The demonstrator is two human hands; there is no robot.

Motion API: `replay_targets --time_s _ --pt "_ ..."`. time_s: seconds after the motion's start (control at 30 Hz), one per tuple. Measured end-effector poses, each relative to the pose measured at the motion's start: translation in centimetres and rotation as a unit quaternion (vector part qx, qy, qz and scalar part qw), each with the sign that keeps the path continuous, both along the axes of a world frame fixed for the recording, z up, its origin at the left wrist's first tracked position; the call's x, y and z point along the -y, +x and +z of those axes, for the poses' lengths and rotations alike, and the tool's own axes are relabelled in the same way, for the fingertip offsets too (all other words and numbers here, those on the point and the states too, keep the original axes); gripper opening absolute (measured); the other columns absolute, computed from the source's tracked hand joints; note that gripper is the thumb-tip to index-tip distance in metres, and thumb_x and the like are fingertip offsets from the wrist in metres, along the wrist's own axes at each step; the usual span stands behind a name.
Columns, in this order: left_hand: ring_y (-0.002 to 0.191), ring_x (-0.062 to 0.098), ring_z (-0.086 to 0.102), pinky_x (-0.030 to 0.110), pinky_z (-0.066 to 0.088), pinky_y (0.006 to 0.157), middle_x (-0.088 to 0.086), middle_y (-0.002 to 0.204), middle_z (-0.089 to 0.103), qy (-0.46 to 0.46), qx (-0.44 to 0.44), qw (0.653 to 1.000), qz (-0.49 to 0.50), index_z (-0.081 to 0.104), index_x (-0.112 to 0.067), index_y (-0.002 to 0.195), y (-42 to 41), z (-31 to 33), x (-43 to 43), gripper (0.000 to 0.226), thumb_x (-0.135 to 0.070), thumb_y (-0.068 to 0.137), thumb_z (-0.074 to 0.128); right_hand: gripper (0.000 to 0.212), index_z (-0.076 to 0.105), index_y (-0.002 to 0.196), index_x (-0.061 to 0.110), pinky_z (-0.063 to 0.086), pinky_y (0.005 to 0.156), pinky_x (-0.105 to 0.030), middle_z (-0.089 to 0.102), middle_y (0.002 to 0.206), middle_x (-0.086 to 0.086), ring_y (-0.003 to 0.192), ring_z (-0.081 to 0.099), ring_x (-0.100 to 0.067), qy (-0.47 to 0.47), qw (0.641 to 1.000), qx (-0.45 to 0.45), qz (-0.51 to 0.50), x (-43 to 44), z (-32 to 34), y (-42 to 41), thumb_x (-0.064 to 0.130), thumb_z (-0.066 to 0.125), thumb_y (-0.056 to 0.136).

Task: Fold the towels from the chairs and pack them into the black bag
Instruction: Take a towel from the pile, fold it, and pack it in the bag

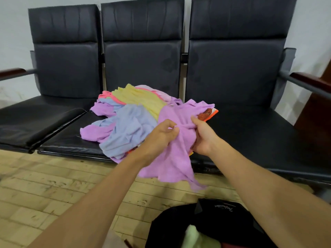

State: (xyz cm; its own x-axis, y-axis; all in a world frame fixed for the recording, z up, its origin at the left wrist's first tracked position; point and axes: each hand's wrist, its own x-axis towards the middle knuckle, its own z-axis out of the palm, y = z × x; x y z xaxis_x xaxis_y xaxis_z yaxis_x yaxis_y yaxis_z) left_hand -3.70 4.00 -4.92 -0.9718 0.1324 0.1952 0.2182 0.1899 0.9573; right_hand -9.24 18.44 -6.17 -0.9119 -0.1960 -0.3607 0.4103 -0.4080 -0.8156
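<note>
Lining the wall, three joined black padded chairs (143,59) carry a heap of pastel cloth towels (129,119) on the middle seat. A black fabric bag (206,222) sits on the floor below. A crumpled purple towel (175,154) hangs past the seat's front edge, bunched in the curled fingers of both hands, the left hand (161,135) and the right hand (204,136).

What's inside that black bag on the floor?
In the black bag a pale green cloth shows, with something red beside it at the picture's lower edge. The right forearm and the picture's edge hide the rest of the inside.
</note>
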Motion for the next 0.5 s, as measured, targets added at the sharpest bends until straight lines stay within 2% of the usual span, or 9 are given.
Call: replay_targets --time_s 0.1,0.2,0.23,0.3,0.33,0.37,0.43,0.47,0.5 --pt "0.043 -0.002 0.036 0.018 0.031 0.05 -0.017 0.043 0.044 0.006 0.042 0.998 -0.048 0.049 -0.019 0.078 0.0 -0.1 -1.8 0.023 -0.007 0.098 0.047 0.03 0.065 0.112 0.002 0.05 0.095 -0.052 0.068 0.11 -0.025 0.103 0.066 -0.038 0.021 1.0 0.008 -0.022 -1.4 -0.4 0.0 0.023 0.056 0.092" --pt "0.048 0.003 0.037 0.021 0.031 0.051 -0.015 0.048 0.045 -0.003 0.067 0.996 -0.058 0.053 -0.021 0.077 -0.2 -0.2 -3.4 0.018 -0.013 0.092 0.057 0.048 0.067 0.113 -0.001 0.048 0.097 -0.056 0.064 0.119 -0.027 0.109 0.063 -0.04 0.061 0.997 0.013 -0.048 -3.2 -0.3 -0.3 0.005 0.061 0.065" --pt "0.047 0.004 0.036 0.022 0.029 0.05 -0.015 0.048 0.044 -0.01 0.076 0.995 -0.056 0.054 -0.022 0.077 -0.3 -0.1 -4.0 0.018 -0.012 0.092 0.057 0.05 0.067 0.113 0.0 0.049 0.095 -0.056 0.065 0.116 -0.027 0.109 0.064 -0.04 0.07 0.996 0.01 -0.058 -4.0 -0.1 -0.3 0.003 0.061 0.063" --pt "0.042 0.0 0.038 0.018 0.029 0.044 -0.016 0.049 0.049 -0.002 0.091 0.995 -0.042 0.056 -0.021 0.076 -0.5 0.1 -5.4 0.022 -0.008 0.093 0.053 0.041 0.061 0.122 -0.003 0.056 0.085 -0.046 0.067 0.103 -0.025 0.095 0.066 -0.036 0.095 0.992 -0.016 -0.081 -5.6 0.6 0.4 0.004 0.056 0.082" --pt "0.044 -0.001 0.045 0.015 0.034 0.043 -0.014 0.056 0.057 0.017 0.097 0.995 -0.03 0.058 -0.019 0.076 -0.5 0.1 -6.1 0.022 -0.005 0.092 0.053 0.04 0.054 0.129 -0.005 0.057 0.077 -0.04 0.065 0.096 -0.022 0.086 0.065 -0.033 0.103 0.99 -0.032 -0.088 -6.7 0.9 0.7 0.004 0.05 0.09" --pt "0.053 0.002 0.053 0.014 0.04 0.048 -0.007 0.068 0.064 0.045 0.105 0.993 -0.011 0.06 -0.016 0.075 -0.6 0.0 -6.8 0.022 -0.003 0.091 0.053 0.042 0.048 0.134 -0.007 0.057 0.075 -0.039 0.064 0.095 -0.022 0.084 0.064 -0.032 0.106 0.989 -0.046 -0.093 -7.8 1.1 1.0 0.005 0.046 0.094" --pt "0.074 0.016 0.059 0.023 0.047 0.066 0.007 0.079 0.062 0.084 0.113 0.989 0.035 0.057 -0.016 0.071 -0.9 -0.6 -8.2 0.025 0.0 0.089 0.051 0.045 0.049 0.135 -0.006 0.051 0.095 -0.047 0.063 0.114 -0.03 0.105 0.062 -0.04 0.11 0.988 -0.063 -0.091 -10.2 1.4 1.5 0.011 0.053 0.093" --pt "0.079 0.019 0.054 0.026 0.044 0.066 0.01 0.079 0.056 0.082 0.115 0.989 0.054 0.053 -0.018 0.068 -1.0 -1.1 -9.0 0.027 0.0 0.089 0.049 0.048 0.052 0.133 -0.005 0.046 0.103 -0.05 0.061 0.121 -0.03 0.111 0.06 -0.041 0.117 0.987 -0.068 -0.091 -11.3 1.5 1.8 0.015 0.057 0.09" --pt "0.08 0.02 0.05 0.028 0.04 0.064 0.01 0.079 0.052 0.078 0.124 0.987 0.064 0.049 -0.02 0.068 -1.1 -1.5 -9.8 0.028 0.0 0.088 0.047 0.05 0.052 0.132 -0.004 0.044 0.105 -0.049 0.062 0.117 -0.029 0.107 0.059 -0.04 0.128 0.985 -0.072 -0.089 -12.4 1.7 2.3 0.017 0.059 0.088"
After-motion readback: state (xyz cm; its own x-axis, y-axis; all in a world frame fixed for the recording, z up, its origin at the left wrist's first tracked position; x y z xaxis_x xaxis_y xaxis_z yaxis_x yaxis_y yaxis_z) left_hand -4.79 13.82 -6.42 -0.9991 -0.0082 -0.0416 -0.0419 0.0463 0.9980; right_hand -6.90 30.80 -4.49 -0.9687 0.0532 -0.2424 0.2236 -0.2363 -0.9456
